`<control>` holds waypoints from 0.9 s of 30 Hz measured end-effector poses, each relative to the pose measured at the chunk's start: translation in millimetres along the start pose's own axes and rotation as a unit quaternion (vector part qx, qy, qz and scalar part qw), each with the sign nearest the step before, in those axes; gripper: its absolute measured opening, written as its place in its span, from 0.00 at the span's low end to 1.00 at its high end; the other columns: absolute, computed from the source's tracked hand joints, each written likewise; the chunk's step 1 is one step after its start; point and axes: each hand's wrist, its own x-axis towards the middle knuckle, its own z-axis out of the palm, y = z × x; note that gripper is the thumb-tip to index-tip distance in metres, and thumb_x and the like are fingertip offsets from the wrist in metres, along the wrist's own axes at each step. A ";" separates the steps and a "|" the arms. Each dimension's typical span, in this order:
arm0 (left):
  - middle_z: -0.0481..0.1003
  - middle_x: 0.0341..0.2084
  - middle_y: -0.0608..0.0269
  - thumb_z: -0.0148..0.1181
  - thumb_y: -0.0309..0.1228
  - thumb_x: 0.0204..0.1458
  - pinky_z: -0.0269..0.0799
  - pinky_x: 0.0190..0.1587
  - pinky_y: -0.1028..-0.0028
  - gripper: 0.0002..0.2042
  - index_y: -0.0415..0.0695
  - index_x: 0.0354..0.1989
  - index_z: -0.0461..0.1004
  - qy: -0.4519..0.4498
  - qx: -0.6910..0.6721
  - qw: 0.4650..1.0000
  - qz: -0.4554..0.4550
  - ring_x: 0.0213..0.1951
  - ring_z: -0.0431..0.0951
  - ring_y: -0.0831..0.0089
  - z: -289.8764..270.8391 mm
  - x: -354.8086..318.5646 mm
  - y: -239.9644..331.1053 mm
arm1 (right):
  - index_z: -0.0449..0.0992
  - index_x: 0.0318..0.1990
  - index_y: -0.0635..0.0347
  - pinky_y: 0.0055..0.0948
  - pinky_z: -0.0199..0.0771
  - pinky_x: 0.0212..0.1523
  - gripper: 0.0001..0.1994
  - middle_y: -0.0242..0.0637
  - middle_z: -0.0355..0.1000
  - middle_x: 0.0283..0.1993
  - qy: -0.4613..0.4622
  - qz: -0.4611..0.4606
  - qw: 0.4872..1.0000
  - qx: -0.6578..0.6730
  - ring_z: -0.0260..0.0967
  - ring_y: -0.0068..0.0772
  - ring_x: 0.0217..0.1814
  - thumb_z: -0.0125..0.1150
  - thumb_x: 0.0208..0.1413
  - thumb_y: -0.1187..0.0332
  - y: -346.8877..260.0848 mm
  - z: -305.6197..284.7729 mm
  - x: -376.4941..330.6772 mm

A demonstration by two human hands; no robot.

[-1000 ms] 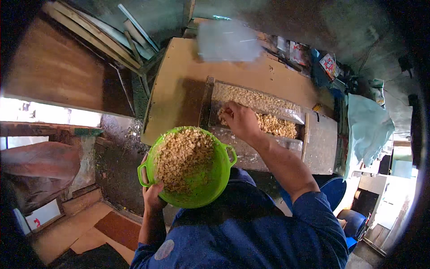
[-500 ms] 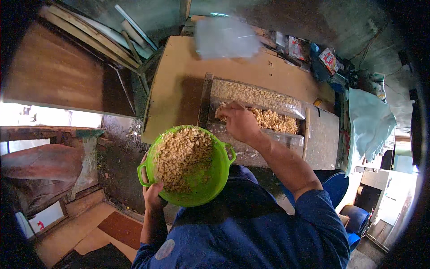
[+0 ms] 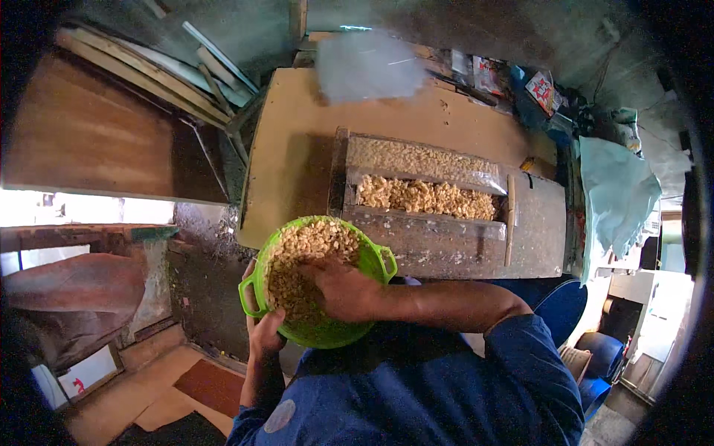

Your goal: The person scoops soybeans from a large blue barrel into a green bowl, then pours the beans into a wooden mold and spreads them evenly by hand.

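My left hand (image 3: 265, 333) grips the handle side of a green plastic basin (image 3: 368, 262), thumb over the rim. Pale, bean-like pieces (image 3: 320, 236) fill much of the basin. My right hand (image 3: 343, 291) reaches into them from the right, its fingertips buried and hidden. Beyond the basin, on the table, lies a long wooden mould (image 3: 431, 235). A strip of the same pale pieces (image 3: 424, 198) is heaped in its slot. Clear plastic film (image 3: 424, 157) with pieces showing through it lies along the mould's far side.
The mould rests on a tan tabletop (image 3: 297, 111). A wooden stick (image 3: 511, 219) lies across its right end. At the back are a stack of clear plastic sheets (image 3: 368, 67) and several packets (image 3: 541, 91). A pale green sheet (image 3: 616, 193) hangs at right, above a blue barrel (image 3: 559, 306).
My right hand has moved from the mould's slot back toward me and into the basin. The basin stays in my left hand, shifted slightly right and nearer.
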 end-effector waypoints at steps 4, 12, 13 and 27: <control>0.63 0.63 0.54 0.66 0.31 0.34 0.64 0.65 0.58 0.50 0.41 0.72 0.49 0.013 -0.020 1.000 -0.009 0.64 0.66 0.58 11.5 3.1 10.8 | 0.72 0.58 0.64 0.50 0.68 0.61 0.23 0.59 0.70 0.58 -0.178 0.007 0.983 0.046 0.66 0.61 0.62 0.56 0.58 0.62 13.4 37.8 11.7; 0.69 0.59 0.56 0.61 0.27 0.43 0.75 0.52 0.66 0.40 0.43 0.70 0.56 -0.060 -0.030 0.992 0.107 0.55 0.75 0.62 6.1 17.4 -1.7 | 0.79 0.43 0.65 0.51 0.76 0.44 0.18 0.55 0.78 0.41 -0.156 -0.042 0.965 0.205 0.77 0.56 0.42 0.50 0.60 0.58 24.2 51.7 15.7; 0.70 0.59 0.56 0.62 0.26 0.43 0.76 0.51 0.66 0.40 0.43 0.70 0.57 -0.066 -0.045 0.991 0.104 0.54 0.76 0.61 4.6 19.2 -3.1 | 0.79 0.43 0.65 0.51 0.76 0.43 0.20 0.54 0.78 0.42 -0.106 -0.096 0.970 0.197 0.77 0.54 0.42 0.48 0.62 0.57 27.5 43.1 15.4; 0.74 0.54 0.48 0.62 0.25 0.53 0.79 0.51 0.58 0.29 0.34 0.64 0.62 -0.042 -0.174 0.982 0.056 0.50 0.79 0.52 -20.0 11.5 -12.4 | 0.72 0.46 0.61 0.36 0.71 0.36 0.09 0.40 0.66 0.31 0.214 0.208 0.849 0.435 0.68 0.40 0.33 0.54 0.64 0.67 83.8 -96.1 29.7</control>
